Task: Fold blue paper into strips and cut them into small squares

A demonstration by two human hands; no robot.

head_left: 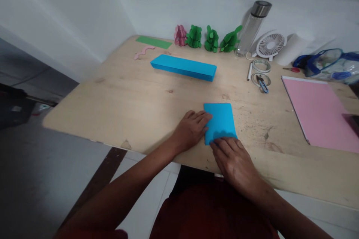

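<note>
A folded piece of blue paper lies flat on the table in front of me, its near edge partly hidden under my fingers. My left hand rests on the paper's left edge, with its fingers stretched out flat. Along the near edge, my right hand lies with its fingers extended over the paper, the tips close to the lower left corner. The right thumb is hidden. Farther back sits a long stack of blue paper strips.
Pink and green paper figures stand by the wall, near a glass bottle and a white fan. Tape rolls, small blue snips and a pink sheet stack lie rightward. A green strip lies back left.
</note>
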